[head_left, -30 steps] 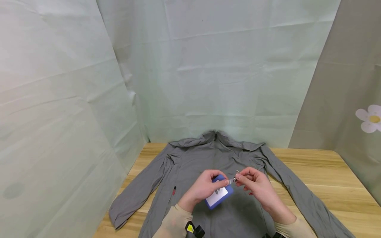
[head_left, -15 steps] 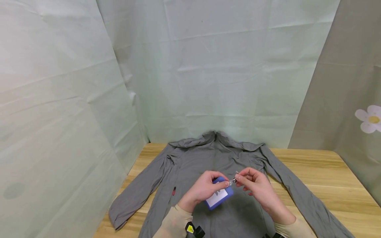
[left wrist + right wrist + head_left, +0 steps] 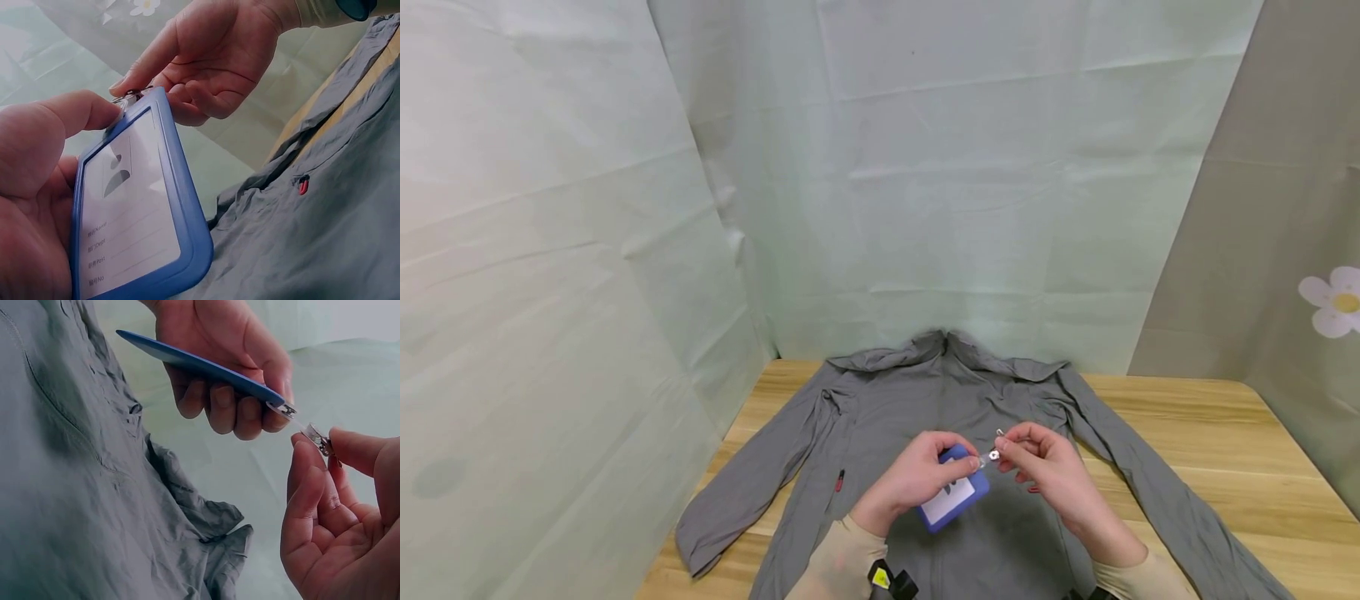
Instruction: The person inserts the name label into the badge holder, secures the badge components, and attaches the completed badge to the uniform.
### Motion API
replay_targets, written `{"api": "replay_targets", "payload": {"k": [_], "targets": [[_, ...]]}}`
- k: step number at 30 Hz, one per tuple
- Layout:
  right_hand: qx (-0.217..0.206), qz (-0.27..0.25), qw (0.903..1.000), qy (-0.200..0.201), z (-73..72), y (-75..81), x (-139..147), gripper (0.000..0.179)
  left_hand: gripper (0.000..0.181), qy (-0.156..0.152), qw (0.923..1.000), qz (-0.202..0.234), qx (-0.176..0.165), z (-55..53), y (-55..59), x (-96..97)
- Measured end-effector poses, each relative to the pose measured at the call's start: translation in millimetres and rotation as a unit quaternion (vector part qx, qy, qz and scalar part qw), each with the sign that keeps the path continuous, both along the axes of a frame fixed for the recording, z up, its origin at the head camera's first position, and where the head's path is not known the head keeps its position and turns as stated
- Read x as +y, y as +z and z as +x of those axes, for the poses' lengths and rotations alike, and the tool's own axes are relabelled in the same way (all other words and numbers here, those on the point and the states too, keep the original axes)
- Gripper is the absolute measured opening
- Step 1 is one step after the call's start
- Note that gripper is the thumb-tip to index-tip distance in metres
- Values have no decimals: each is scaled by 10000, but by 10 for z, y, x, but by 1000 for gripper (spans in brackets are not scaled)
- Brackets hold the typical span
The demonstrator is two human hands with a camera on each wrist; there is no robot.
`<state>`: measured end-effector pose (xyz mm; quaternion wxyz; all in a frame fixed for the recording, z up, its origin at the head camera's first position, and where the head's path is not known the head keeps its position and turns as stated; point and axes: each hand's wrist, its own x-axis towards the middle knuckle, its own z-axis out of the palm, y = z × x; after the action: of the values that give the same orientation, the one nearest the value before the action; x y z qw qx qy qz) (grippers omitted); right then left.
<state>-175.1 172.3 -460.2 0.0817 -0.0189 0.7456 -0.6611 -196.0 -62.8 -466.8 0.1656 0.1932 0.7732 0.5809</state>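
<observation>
My left hand grips a blue ID badge holder by its upper end, thumb on top. In the left wrist view its printed card shows a portrait icon and lines of text. A short clear strap runs from the holder to a metal badge clip. My right hand pinches that clip between thumb and fingers, close to the left hand. Beneath both hands a grey jacket lies spread out, collar at the far side. The hands stay above the fabric.
The jacket lies on a wooden table, its sleeves reaching out to both sides. A red zipper pull shows on its left front. Pale cloth screens stand behind and to the sides, one bearing a white flower.
The metal clip has turned a little in my right fingers and now catches more light. Both hands hold nearly the same place.
</observation>
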Motion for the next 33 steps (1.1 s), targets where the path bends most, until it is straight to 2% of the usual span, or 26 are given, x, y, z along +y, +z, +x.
{"api": "replay_targets", "payload": {"k": [16, 22, 33], "targets": [[49, -34, 9999, 145, 10, 2, -9, 28, 17, -105, 9997, 225, -80, -4, -18, -14], [29, 2, 10000, 79, 27, 33, -14, 30, 17, -182, 9994, 264, -156, -2, -9, -19], [49, 87, 9999, 92, 51, 73, -28, 29, 18, -271, 9992, 284, -37, -2, -16, -20]]}}
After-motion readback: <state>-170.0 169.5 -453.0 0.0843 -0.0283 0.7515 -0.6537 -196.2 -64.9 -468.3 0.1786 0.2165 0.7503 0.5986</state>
